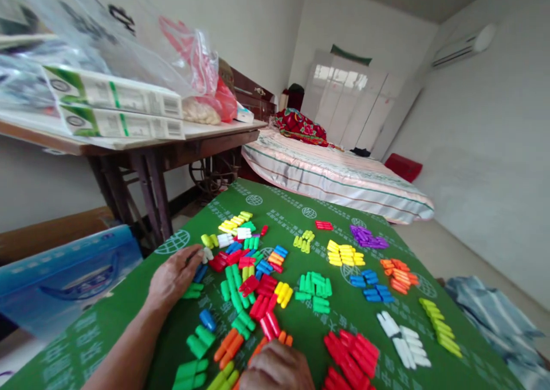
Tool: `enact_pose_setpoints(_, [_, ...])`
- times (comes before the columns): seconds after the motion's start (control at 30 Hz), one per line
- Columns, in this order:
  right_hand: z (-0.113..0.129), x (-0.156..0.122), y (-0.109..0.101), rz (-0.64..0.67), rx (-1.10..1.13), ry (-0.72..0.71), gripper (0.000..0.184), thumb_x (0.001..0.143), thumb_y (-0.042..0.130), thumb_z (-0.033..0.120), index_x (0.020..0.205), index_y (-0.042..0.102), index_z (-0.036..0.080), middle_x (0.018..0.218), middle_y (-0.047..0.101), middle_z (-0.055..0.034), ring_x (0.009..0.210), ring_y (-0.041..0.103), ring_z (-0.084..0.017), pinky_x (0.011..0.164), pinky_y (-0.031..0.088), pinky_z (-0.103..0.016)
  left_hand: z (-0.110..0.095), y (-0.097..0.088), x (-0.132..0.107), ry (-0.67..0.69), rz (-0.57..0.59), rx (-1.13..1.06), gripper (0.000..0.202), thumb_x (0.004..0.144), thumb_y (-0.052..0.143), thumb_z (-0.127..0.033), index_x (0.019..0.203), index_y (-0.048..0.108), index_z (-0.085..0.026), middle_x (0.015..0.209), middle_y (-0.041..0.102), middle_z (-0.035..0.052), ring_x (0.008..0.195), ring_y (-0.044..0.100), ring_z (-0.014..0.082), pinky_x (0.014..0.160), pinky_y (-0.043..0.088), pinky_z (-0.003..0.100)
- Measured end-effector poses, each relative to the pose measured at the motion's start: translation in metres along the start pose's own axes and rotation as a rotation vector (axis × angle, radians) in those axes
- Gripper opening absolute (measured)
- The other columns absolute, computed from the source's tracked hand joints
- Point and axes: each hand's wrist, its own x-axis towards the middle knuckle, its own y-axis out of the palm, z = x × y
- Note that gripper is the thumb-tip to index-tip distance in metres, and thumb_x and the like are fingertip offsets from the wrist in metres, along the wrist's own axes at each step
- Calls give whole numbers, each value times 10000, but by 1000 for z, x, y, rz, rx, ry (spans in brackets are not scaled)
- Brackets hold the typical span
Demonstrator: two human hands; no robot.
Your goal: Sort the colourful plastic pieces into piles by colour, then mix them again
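Observation:
Small glossy plastic pieces, finger-shaped and grouped in little rows, cover the green table. At the left edge of the mixed pile, my left hand (174, 275) has its fingers pressed together at a small white piece (207, 255). Blue pieces (200, 272) and green pieces (193, 291) lie beside that hand. My right hand (277, 368) is curled at the near edge, over orange pieces (258, 349); its fingertips are hidden, so what it holds does not show. Just beyond it lie red pieces (270, 325). Yellow-green pieces (223, 377) sit to its left.
Sorted by colour on the right are red pieces (352, 353), white pieces (404, 341), blue pieces (372, 287), orange pieces (399, 275), purple pieces (368, 237) and yellow pieces (345, 254). A side table (206, 137) with boxes (116, 106) stands left; a bed (335, 172) stands behind.

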Motion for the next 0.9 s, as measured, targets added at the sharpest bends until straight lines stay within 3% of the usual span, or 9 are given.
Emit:
enact_pose_setpoints(0.1, [-18, 34, -24, 190, 31, 54, 120, 787, 543, 118, 720, 516, 214, 738, 569, 3, 738, 528, -153, 631, 399, -286, 1, 1, 1, -27, -14, -16, 344, 765, 429, -478, 975, 635, -299, 1057, 699, -71, 1018, 620, 215, 884, 471, 294])
enact_pose_setpoints(0.17, [-31, 54, -32, 244, 20, 122, 109, 823, 529, 108, 775, 545, 204, 804, 580, -10, 802, 523, -161, 706, 416, -292, 0, 1, 0, -22, -23, -24, 363, 761, 425, -473, 969, 652, -278, 1054, 706, -44, 1012, 628, 228, 882, 475, 301])
enact_pose_setpoints(0.4, [-61, 86, -22, 315, 19, 214, 159, 828, 553, 92, 931, 601, 202, 906, 600, -25, 889, 516, -199, 812, 444, -342, -6, -1, -8, -22, -27, -40, 463, 766, 390, -473, 1002, 686, -206, 1041, 717, 48, 945, 657, 235, 834, 499, 288])
enact_pose_setpoints(0.67, [-53, 109, -18, 605, 17, 135, 189, 827, 594, 180, 1013, 585, 213, 997, 597, -31, 990, 509, -208, 905, 416, -337, -5, -2, -8, -63, -39, -78, 479, 769, 389, -487, 992, 700, -199, 1000, 728, 53, 948, 658, 241, 815, 496, 289])
enact_pose_setpoints(0.9, [-53, 117, -11, 696, -54, 111, 64, 838, 589, 227, 894, 595, 197, 953, 609, -31, 957, 521, -209, 860, 413, -316, -2, 0, -7, -100, -59, -124, 466, 752, 424, -494, 969, 706, -193, 980, 734, 59, 925, 662, 240, 816, 497, 289])
